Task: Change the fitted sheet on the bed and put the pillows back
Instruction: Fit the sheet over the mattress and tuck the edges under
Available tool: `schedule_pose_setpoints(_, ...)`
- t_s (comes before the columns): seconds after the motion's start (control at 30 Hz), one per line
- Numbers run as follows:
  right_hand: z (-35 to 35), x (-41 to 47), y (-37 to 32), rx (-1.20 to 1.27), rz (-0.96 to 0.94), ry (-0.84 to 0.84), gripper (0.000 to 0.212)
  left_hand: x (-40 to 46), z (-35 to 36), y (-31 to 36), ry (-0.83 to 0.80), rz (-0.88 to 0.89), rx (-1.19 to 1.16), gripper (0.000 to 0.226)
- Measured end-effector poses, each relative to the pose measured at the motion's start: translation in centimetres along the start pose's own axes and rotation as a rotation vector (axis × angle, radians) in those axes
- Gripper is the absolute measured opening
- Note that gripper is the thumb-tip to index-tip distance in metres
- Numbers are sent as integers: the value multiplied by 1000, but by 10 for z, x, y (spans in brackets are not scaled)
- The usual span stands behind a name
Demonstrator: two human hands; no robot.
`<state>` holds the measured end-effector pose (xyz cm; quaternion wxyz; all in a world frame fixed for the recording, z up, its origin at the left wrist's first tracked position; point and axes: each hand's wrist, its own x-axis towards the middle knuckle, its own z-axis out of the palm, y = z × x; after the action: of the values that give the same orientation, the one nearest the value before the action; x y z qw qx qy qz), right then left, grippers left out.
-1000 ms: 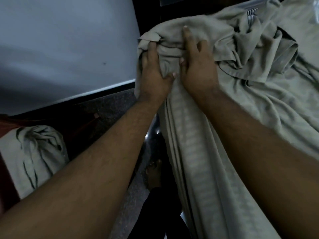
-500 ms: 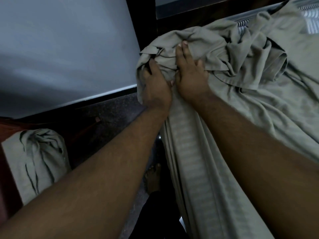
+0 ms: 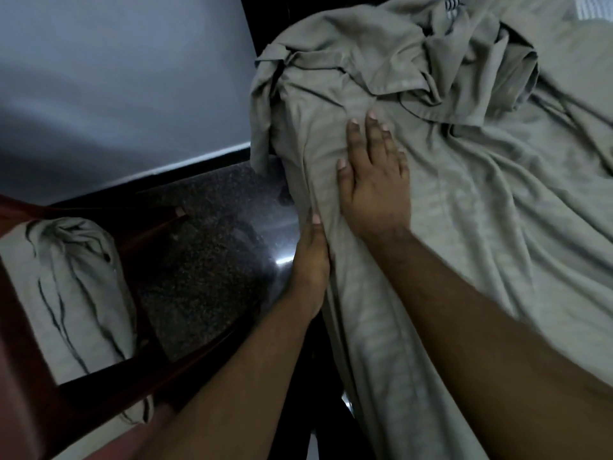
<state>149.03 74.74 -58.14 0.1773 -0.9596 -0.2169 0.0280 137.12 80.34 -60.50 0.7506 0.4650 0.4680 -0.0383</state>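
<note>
Tucking the corner well means the left hand (image 3: 310, 257), pressed along the side of the mattress with fingers hidden behind the cloth so its grasp cannot be told, should draw the olive fitted sheet (image 3: 464, 200) down snugly. Meanwhile the right hand (image 3: 373, 180), flat and released on top, should smooth slack toward the bunched corner. The sheet covers the bed, rumpled near the head. At left, a bundled cloth (image 3: 69, 293) lies on a reddish chair (image 3: 20, 376), above dark speckled floor (image 3: 205, 260) and a pale wall (image 3: 116, 78).
</note>
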Motion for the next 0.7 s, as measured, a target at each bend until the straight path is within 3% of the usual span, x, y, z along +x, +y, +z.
schedule_pose_setpoints(0.07, -1, -16, -1, -5, 30, -7, 59, 1, -5, -2, 65, 83, 126, 56)
schedule_pose_setpoints(0.23, 3, -74, -8, -42, 121, 1, 59, -4, -16, 1, 159, 236, 308, 51)
schedule_pose_setpoints(0.37, 5, -119, -18, -94, 176, 59, 58, -25, -32, -13, 53, 219, 366, 24)
schedule_pose_setpoints(0.53, 4, -181, -16, -62, 174, 89, 55, -91, -46, -28, -111, 279, 413, 35)
schedule_pose_setpoints(0.7, -19, -289, 7, 92, 253, -9, 57, -159, -61, -76, -188, 291, 356, 26)
